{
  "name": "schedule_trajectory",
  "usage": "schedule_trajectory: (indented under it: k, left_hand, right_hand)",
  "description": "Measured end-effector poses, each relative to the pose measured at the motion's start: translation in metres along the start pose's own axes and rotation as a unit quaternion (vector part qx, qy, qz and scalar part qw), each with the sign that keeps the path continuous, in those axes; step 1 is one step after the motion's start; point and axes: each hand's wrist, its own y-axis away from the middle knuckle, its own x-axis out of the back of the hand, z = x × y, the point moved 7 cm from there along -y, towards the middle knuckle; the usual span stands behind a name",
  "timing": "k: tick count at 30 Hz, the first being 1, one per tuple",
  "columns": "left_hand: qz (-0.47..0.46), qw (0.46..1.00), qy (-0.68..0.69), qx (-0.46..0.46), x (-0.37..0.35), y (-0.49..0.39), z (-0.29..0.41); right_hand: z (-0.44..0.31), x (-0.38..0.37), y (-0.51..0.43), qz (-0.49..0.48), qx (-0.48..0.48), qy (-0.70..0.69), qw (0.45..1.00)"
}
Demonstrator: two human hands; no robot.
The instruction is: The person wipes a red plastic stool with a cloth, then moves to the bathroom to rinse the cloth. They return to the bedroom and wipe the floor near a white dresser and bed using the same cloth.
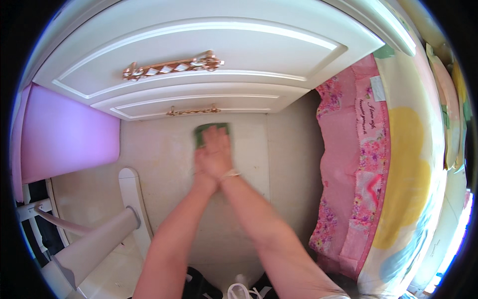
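Observation:
A folded green cloth or pad (199, 135) lies flat on the pale tiled floor (168, 153), just in front of a white drawer unit. My right hand (218, 153) presses down on it with the fingers stretched forward. A light band circles my right wrist. My left hand (203, 164) overlaps the right one from the left side. Both hands are blurred, and the left fingers are partly hidden, so their exact hold cannot be made out. Both arms reach straight forward from the bottom of the view.
White drawers (201, 41) with copper-coloured handles (173, 67) rise ahead. A pinkish-purple bin (71, 130) and a white metal stand foot (129, 179) are at left. A pink floral bed skirt (340, 149) hangs at right. Dark shoes (203, 284) with white laces show below.

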Motion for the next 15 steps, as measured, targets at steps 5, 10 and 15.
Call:
schedule_trajectory:
  k: [5,10,15]
  left_hand:
    - [-0.098,0.962,0.253,-0.008,-0.058,-0.018,0.204]
    - [-0.142,0.941,-0.091,-0.293,-0.094,0.056,0.28]
    - [-0.131,0.98,0.024,-0.145,-0.081,0.048,0.159]
  right_hand:
    - [0.16,0.147,0.107,0.12,-0.234,0.146,0.954]
    - [0.202,0.157,0.221,0.149,-0.424,0.146,0.881]
    - [0.099,0.088,0.117,0.131,-0.169,0.06,0.975]
